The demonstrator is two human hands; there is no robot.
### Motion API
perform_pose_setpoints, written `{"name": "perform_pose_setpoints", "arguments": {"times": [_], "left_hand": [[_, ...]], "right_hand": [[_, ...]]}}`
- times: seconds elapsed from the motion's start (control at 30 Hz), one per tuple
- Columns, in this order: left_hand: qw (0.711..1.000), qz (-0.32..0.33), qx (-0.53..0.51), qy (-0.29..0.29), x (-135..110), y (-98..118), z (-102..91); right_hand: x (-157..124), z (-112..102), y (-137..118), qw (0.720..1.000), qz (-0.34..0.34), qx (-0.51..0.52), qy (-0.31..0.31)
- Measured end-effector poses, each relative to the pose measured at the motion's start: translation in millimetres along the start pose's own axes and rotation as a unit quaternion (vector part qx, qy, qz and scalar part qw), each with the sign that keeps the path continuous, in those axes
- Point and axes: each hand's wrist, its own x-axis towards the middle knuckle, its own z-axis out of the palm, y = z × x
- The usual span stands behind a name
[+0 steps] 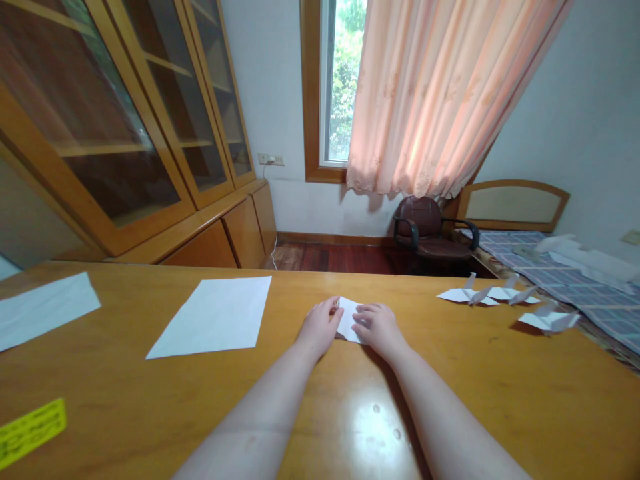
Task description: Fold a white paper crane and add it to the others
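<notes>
Bare forearms reach to a small folded paper on a wooden table

Two bare forearms stretch from the bottom edge toward the middle of the scene, where both hands meet on a small white folded paper [349,320]. It lies flat on the wooden table [450,380], close to the far edge and about midway across.

The left hand [320,327] sits at the paper's left side, its fingers curled so the tips touch the near corner and top edge. Whether they pinch the paper or only press on it cannot be told. The right hand [379,327] lies on the paper's right side, fingers loosely extended and resting flat on it, not clenched.

Left of the hands, a plain white sheet [213,317] lies unfolded on the table. Well beyond it, a second white sheet [43,307] runs off the left edge. A yellow label [30,430] is on the table's near left corner.

To the right, well apart from the hands, several finished white paper figures [483,295] stand in a row by the far edge, with another paper figure [547,320] nearer the right end.

Behind the table are a glass-fronted wooden cabinet [125,120] on the left, a window [343,80] with a peach curtain [440,93], a dark armchair [430,230], and a bed [575,273] with a checked cover.
</notes>
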Motion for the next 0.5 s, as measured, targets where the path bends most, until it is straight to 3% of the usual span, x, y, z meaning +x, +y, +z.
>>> {"name": "perform_pose_setpoints", "arguments": {"times": [0.17,0.33,0.5], "left_hand": [[0.998,0.011,-0.063,-0.004,-2,7,-6.6],[0.994,0.024,-0.090,-0.048,-5,11,-6.2],[0.990,0.046,-0.088,-0.098,-6,9,-1.6]], "right_hand": [[-4,-10,-9,0.998,-0.018,0.059,0.000],[-9,-24,-21,0.997,-0.017,0.074,-0.023],[-6,-19,-15,0.996,0.002,0.083,-0.020]]}}
